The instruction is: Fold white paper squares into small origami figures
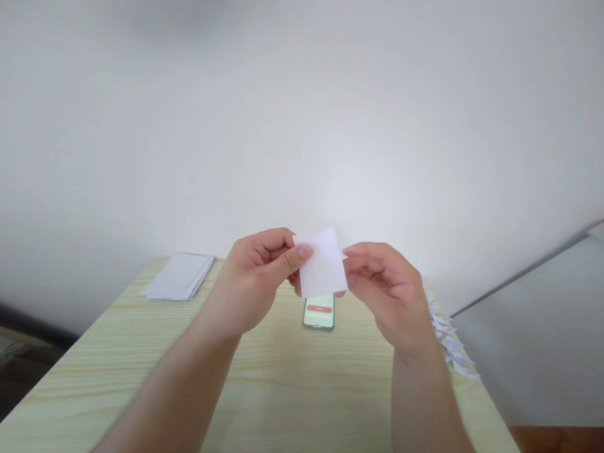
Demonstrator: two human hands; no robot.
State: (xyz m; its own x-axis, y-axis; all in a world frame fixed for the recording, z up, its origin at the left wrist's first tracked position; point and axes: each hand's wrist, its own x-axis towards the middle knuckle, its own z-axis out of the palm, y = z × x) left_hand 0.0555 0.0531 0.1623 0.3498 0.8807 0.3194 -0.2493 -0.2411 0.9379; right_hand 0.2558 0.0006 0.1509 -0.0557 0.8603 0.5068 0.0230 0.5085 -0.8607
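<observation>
A small white square of paper (324, 264), apparently folded, is held up above the table in front of me. My left hand (260, 271) grips its left side, thumb flat on the near face and fingers behind. At the right edge is my right hand (387, 287), its thumb at the lower right corner and its fingers curled around toward the back. The index fingertip stands a little off the edge. Behind and below the paper lies a phone (319, 314) with a lit screen and a red bar on it; its upper part is hidden.
A stack of white paper sheets (180, 276) lies at the back left of the wooden table (304, 400). Several folded white paper pieces (454, 347) line the right edge, partly behind my right arm. A white wall (306, 120) rises directly behind the table.
</observation>
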